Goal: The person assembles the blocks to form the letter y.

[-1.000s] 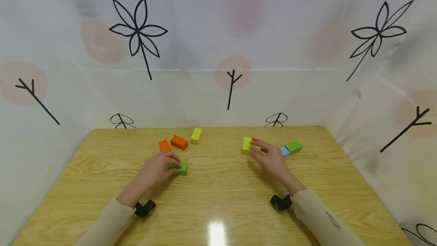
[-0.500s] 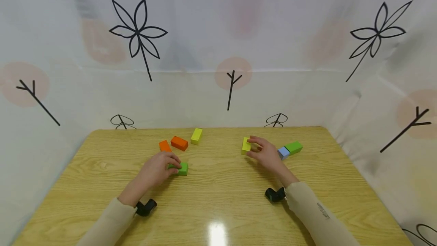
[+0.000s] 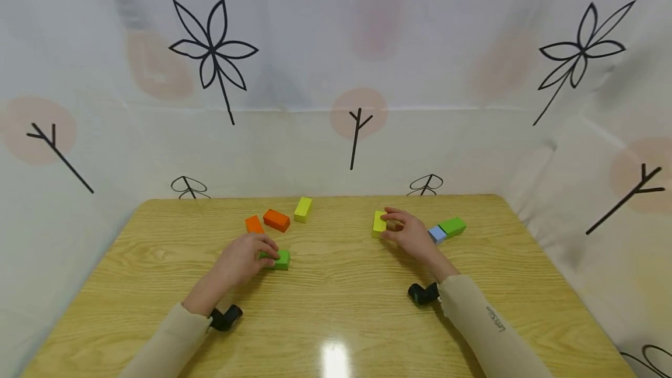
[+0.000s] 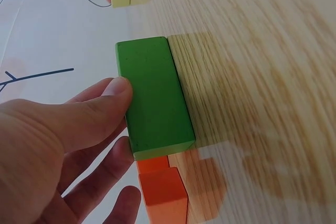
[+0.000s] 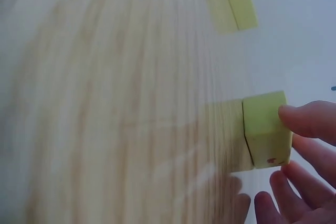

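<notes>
On the left half of the table, my left hand (image 3: 245, 258) pinches a green block (image 3: 280, 259) that lies flat on the wood. The left wrist view shows the thumb against the near side of this green block (image 4: 152, 95), with the other fingers partly hidden behind it. My right hand (image 3: 412, 234) holds a yellow block (image 3: 378, 224) between thumb and fingers, right of centre. Seen from the right wrist, the thumb is on one side of the yellow block (image 5: 266, 129), which rests on the table.
Two orange blocks (image 3: 276, 220) lie beyond my left hand, with another yellow block (image 3: 303, 209) to their right. A blue block (image 3: 437, 234) touches a second green block (image 3: 452, 227) right of my right hand. A patterned white cloth (image 3: 294, 150) stands behind the table (image 3: 336, 302).
My right hand has shifted slightly left and its fingers have come to grip the yellow block. My left hand stays on the green block, and the blocks have not moved.
</notes>
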Tool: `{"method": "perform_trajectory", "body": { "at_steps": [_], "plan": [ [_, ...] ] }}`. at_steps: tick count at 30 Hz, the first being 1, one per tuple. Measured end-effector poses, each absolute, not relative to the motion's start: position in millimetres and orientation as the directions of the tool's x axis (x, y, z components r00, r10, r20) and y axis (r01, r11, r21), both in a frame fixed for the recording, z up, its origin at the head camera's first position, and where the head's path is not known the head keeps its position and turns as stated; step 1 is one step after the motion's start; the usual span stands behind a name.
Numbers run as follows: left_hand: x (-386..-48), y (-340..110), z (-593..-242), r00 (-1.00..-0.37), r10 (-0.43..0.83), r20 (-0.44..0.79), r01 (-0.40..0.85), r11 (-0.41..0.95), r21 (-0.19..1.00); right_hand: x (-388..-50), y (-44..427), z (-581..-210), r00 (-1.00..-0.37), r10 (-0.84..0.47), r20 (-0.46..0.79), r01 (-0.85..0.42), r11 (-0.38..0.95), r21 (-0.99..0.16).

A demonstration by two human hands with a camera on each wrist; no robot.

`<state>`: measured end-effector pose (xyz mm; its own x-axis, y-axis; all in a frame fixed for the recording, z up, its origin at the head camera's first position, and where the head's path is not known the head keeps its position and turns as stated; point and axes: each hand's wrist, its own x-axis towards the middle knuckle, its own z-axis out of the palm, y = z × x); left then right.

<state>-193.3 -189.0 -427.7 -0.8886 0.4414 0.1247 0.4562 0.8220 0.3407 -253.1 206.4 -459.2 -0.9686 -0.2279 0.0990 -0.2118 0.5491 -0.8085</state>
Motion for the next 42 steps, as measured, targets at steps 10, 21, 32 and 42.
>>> {"method": "perform_trajectory", "body": {
  "at_steps": [10,21,32,42],
  "plan": [
    [-194,-188,-430,-0.884,0.445,0.143,0.466,0.818,0.337,-254,208,-457,-0.966,-0.246,0.079,-0.200,0.515,-0.833],
    [-194,-187,-427,-0.891,0.433,0.134,0.452,0.820,0.351,-253,208,-456,-0.975,-0.210,0.067,-0.166,0.499,-0.851],
    [-194,-186,-426,-0.896,0.425,0.131,0.442,0.819,0.366,-250,203,-459,-0.983,-0.173,0.061,-0.143,0.513,-0.847],
    [-193,-187,-427,-0.899,0.423,0.110,0.433,0.828,0.355,-242,189,-463,-0.975,-0.205,0.086,-0.178,0.483,-0.857]
  ]
}}
